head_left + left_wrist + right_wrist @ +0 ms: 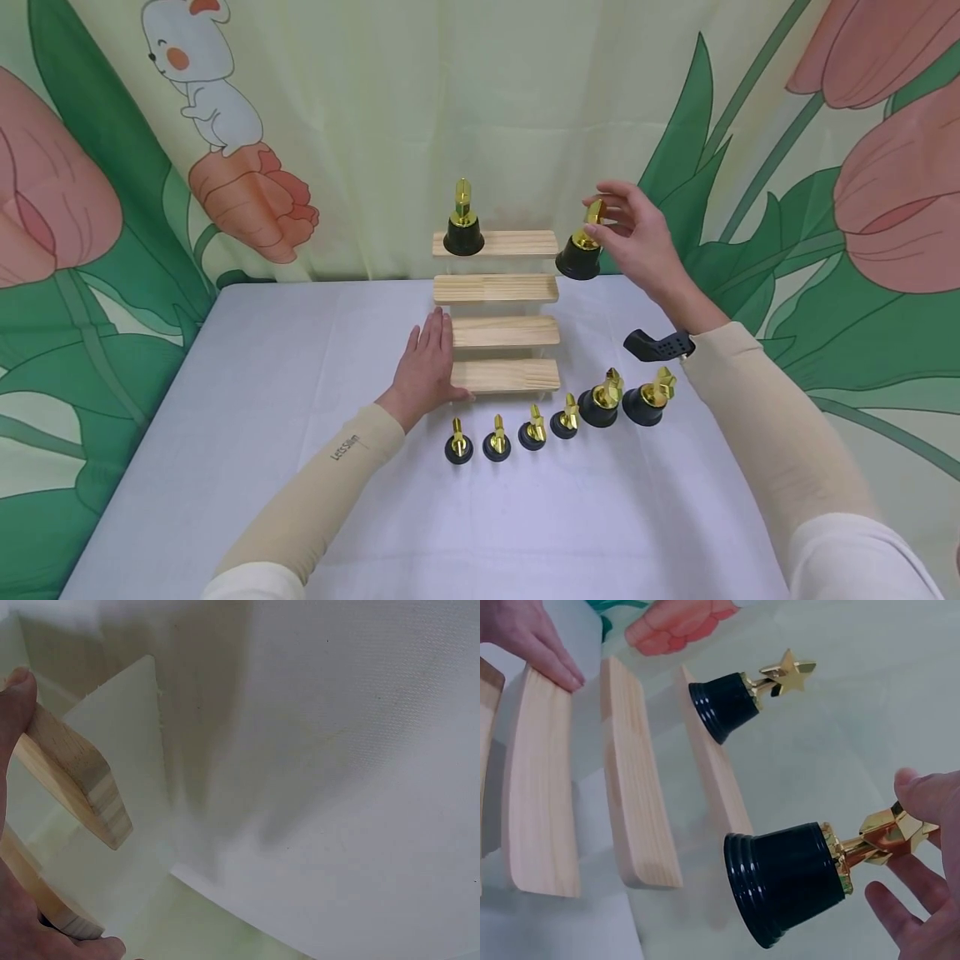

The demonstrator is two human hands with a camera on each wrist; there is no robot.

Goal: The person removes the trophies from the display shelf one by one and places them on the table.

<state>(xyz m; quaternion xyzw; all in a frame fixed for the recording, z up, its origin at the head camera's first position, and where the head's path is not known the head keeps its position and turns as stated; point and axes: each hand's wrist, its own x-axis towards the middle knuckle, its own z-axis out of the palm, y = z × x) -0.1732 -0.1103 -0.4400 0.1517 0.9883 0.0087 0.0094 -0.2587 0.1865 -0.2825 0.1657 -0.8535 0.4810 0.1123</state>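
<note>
My right hand (633, 229) pinches a gold star trophy (577, 260) by its star, thumb on one side and fingers on the other. Its black base hangs beside the right end of the top shelf, as the right wrist view also shows. Another star trophy (463, 237) stands upright at the left end of the top shelf (519, 243) of a stepped wooden display stand (495, 288). With fingers straight, my left hand (422, 371) rests against the left side of the lower shelves. In the left wrist view its thumb and fingertips touch the shelf ends (82, 776).
In front of the stand, several small trophies (497, 445) form a row on the white-covered table (300, 500). Two larger ones, a trophy (600, 404) and its neighbour (647, 406), stand to the right. A printed curtain (375, 125) hangs behind the table.
</note>
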